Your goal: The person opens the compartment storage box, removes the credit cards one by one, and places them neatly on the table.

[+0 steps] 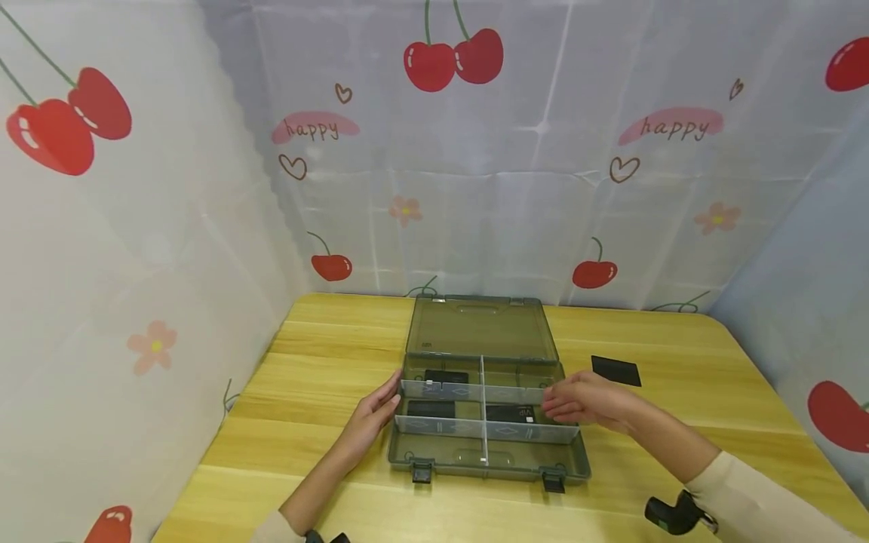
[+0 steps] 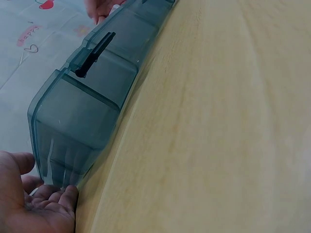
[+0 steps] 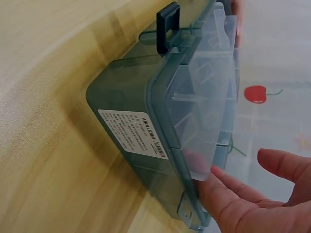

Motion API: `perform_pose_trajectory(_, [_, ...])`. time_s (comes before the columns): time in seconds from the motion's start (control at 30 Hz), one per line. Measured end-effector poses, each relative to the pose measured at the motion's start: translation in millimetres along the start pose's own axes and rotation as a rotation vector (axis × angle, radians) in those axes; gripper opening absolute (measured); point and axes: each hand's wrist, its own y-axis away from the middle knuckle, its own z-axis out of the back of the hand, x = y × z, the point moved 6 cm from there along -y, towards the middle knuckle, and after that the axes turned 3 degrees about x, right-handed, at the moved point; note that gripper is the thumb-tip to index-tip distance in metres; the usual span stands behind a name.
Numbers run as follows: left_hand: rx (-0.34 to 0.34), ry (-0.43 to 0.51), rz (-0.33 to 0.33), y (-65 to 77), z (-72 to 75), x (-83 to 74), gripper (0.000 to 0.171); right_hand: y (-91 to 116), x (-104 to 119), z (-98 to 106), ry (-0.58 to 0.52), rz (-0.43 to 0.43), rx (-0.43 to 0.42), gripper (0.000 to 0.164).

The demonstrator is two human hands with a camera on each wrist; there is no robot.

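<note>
A smoky green plastic divider box (image 1: pixel 468 473) lies on the table with its lid (image 1: pixel 482 326) folded back. Flat black cards lie in three compartments: one back left (image 1: pixel 446 376), one middle left (image 1: pixel 428 409), and one middle right marked VIP (image 1: pixel 505 413). My left hand (image 1: pixel 370 422) rests against the box's left end, its loosely bent fingers (image 2: pixel 68 196) touching the outer wall. At the right end, my right hand (image 1: pixel 587 400) reaches over the rim with its fingertips in the middle right compartment. Its thumb (image 3: pixel 282 162) stands apart, and nothing is visibly held.
Another black card (image 1: pixel 616 370) lies on the wooden table (image 1: pixel 326 354), right of the box. Two dark latches (image 1: pixel 422 473) hang off the box's front. Clear dividers (image 1: pixel 441 427) stand between compartments. Cherry-printed cloth (image 1: pixel 475 226) encloses the back and sides.
</note>
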Motion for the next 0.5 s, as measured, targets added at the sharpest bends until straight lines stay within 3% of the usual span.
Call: perform_pose_trajectory(0.5, [0.003, 0.001, 0.004, 0.4, -0.2, -0.3, 0.057, -12, -8, -9, -0.082, -0.069, 0.010, 0.052])
